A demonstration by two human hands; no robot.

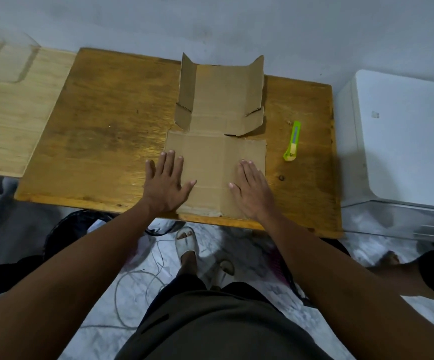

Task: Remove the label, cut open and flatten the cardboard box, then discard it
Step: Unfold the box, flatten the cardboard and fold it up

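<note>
The cut-open cardboard box (217,141) lies spread out on the brown wooden table (101,126). Its near panel is flat; the far panel's two side flaps still stand up. My left hand (167,181) presses flat with spread fingers on the near panel's left edge, partly on the table. Flat on the same panel's right side lies my right hand (252,190), fingers straight. A green utility knife (292,141) rests on the table to the right of the cardboard, apart from both hands.
A white appliance (403,141) stands right of the table. A lighter wooden surface (8,110) adjoins on the left. Below the table's front edge are a black bin (75,227), loose cords (138,281) on the floor, and my sandalled foot (187,242).
</note>
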